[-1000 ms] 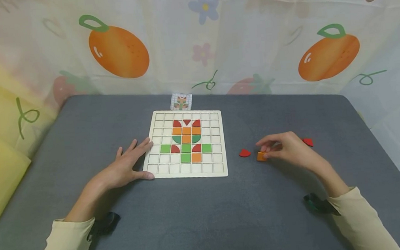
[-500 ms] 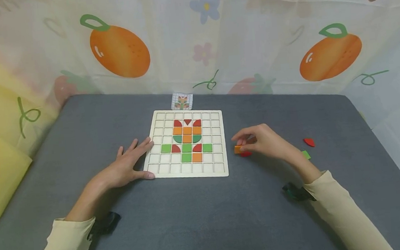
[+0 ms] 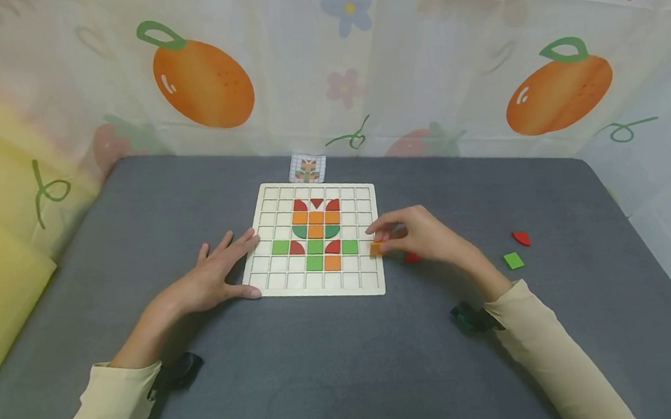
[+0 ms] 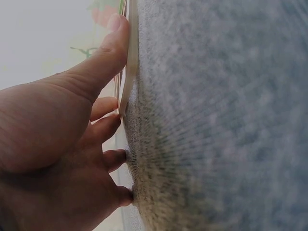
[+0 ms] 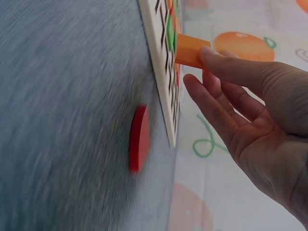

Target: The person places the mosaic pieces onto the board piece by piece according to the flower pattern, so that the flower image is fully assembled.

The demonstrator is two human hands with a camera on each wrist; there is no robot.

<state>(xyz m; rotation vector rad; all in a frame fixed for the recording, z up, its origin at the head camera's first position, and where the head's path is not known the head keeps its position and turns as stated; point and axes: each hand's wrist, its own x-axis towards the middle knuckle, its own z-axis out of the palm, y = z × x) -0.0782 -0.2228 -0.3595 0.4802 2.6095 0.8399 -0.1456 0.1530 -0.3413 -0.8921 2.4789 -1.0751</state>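
Observation:
My right hand [image 3: 418, 232] pinches an orange square tile [image 5: 191, 50] between thumb and fingers, over the right edge of a cream grid board [image 3: 351, 286]. Fingers spread, my left hand [image 3: 212, 273] rests at the board's left edge; in the left wrist view its thumb [image 4: 113, 45] lies along the rim. Red, orange and green tiles form a flower-like pattern in the board's middle, among them an orange square [image 3: 332, 263] in the lower part. A red rounded tile [image 5: 139, 139] lies on the table just right of the board, partly hidden by my right hand in the head view.
Behind the board lies a small pattern card [image 3: 308, 168] with a similar flower. A green square tile [image 3: 514, 260] and another red rounded tile [image 3: 520, 238] lie farther right on the grey table [image 3: 349, 368]. A fruit-print curtain [image 3: 429, 48] hangs along the back.
My right hand has carried the orange tile leftward from the table to the board's right edge, uncovering the green tile at right. The left hand stays in place.

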